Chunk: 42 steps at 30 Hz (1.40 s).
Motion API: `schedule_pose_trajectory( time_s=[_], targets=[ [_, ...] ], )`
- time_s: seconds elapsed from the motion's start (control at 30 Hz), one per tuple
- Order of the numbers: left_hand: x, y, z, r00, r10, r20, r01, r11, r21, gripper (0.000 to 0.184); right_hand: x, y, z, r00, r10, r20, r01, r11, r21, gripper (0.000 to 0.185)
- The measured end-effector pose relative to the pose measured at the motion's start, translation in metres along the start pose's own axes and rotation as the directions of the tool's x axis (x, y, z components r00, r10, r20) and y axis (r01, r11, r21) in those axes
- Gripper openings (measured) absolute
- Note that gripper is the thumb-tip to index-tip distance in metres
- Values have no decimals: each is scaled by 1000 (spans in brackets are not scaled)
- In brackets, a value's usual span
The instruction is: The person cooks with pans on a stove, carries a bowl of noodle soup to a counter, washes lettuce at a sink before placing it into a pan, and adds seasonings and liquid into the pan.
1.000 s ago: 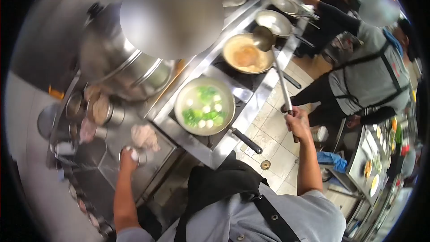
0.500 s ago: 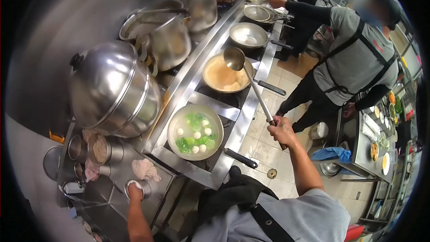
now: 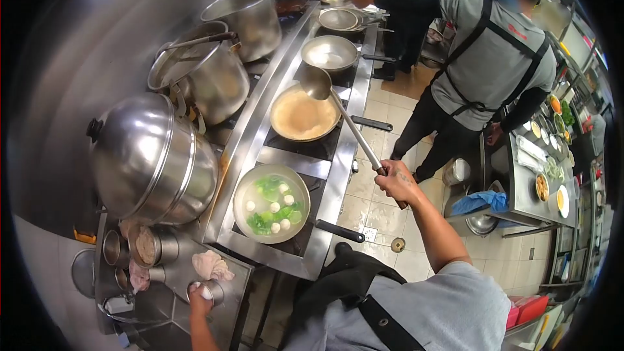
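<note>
My right hand (image 3: pixel 398 182) is wrapped around the dark handle of a long ladle (image 3: pixel 364 136). The ladle's bowl hangs over the far edge of a pan of cloudy tan liquid (image 3: pixel 304 114). At the lower left, my left hand (image 3: pixel 199 300) is closed at the mouth of a small metal container (image 3: pixel 216 291). Something white shows by its fingers, but I cannot make out what they hold. A nearer pan (image 3: pixel 240 201) on the stove holds clear liquid, green leaves (image 3: pixel 270 188) and several white balls (image 3: pixel 275 208).
Left of the stove stand a domed steamer (image 3: pixel 140 162) and large pots (image 3: pixel 250 23). A crumpled pink cloth (image 3: pixel 212 264) lies beside the small container. Pan handles jut over the aisle. A co-worker (image 3: pixel 497 39) stands on the right, near a counter of food bowls (image 3: pixel 541 187).
My left hand has shifted from over the container's opening to its left side, and the container sits slightly further right. The ladle stays over the tan pan. The whole view has shifted somewhat.
</note>
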<state>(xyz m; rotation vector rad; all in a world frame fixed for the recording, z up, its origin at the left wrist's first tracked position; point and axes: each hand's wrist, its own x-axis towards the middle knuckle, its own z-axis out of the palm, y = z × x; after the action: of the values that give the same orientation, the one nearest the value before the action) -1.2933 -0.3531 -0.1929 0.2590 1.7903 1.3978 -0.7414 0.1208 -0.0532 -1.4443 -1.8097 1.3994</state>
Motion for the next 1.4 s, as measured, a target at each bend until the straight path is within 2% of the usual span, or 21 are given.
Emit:
schedule_pose_trajectory(
  time_s=[0.03,0.07,0.1,0.13,0.17,0.33,0.47,0.5,0.53,0.57,0.63,0.83,0.97,1.03,1.07,1.1,1.13,1.17,1.2,1.27,1.4],
  targets=[
    [-2,-2,-1,966,253,55,-230,742,629,27,0,2,0,1000,3,-2,-3,1000,0,27],
    [-3,-6,-6,881,399,254,-319,105,942,26,0,4,0,1000,-2,-16,3,1000,8,27],
    [2,-13,-9,884,396,249,-315,110,943,26,0,4,2,1000,-9,-27,10,1000,13,27],
    [11,-20,-8,958,287,21,-232,728,645,29,1,1,2,1000,-12,-22,12,1000,8,27],
    [22,-28,-10,995,50,-84,-47,998,37,32,-1,-2,3,999,-3,-35,3,1000,7,18],
    [47,-52,-26,948,-202,-244,117,939,-323,41,-7,-18,10,998,47,-38,-46,999,22,13],
    [46,-51,-25,959,-141,-247,75,962,-261,39,-8,-20,11,999,38,-5,-38,999,9,13],
    [46,-47,-27,964,127,-234,-37,934,356,26,-8,-19,11,999,37,-4,-37,999,4,13],
    [46,-44,-28,941,333,-66,-132,537,833,17,-7,-18,10,999,35,-3,-35,999,4,13],
    [43,-41,-23,940,334,-66,-132,537,833,17,-5,-15,10,1000,17,5,-17,1000,5,12],
    [27,-15,4,965,241,-103,70,144,987,21,-5,-11,8,1000,1,15,-1,1000,7,12],
    [-5,14,41,826,544,-146,-105,403,909,6,0,-8,-2,1000,-14,26,13,1000,12,11],
    [15,1,-3,842,443,-309,-2,574,819,9,1,-9,-7,1000,-10,7,9,1000,23,11],
    [21,-20,-33,859,406,-310,-186,813,552,8,8,5,-8,998,-57,7,57,998,18,12],
    [4,13,-24,941,-96,-326,79,995,-66,8,3,-4,-9,999,-33,16,33,999,20,12],
    [7,-4,-26,888,329,-321,-153,871,467,12,6,9,-10,997,-77,10,76,996,47,13],
    [-5,5,-27,773,623,120,-336,242,910,22,8,16,-11,998,-56,5,56,998,16,16],
    [-1,-5,-41,820,558,130,-242,133,961,26,11,23,-12,991,-124,44,120,990,74,19],
    [-10,10,-29,944,328,-24,-62,250,966,15,1,1,-7,997,-14,71,4,991,131,20],
    [-14,15,-27,938,344,-50,9,121,993,15,11,15,-4,992,-100,76,97,994,39,22],
    [-23,29,4,797,456,-397,-4,660,751,13,16,5,10,987,-133,87,129,991,45,15]
  ],
)
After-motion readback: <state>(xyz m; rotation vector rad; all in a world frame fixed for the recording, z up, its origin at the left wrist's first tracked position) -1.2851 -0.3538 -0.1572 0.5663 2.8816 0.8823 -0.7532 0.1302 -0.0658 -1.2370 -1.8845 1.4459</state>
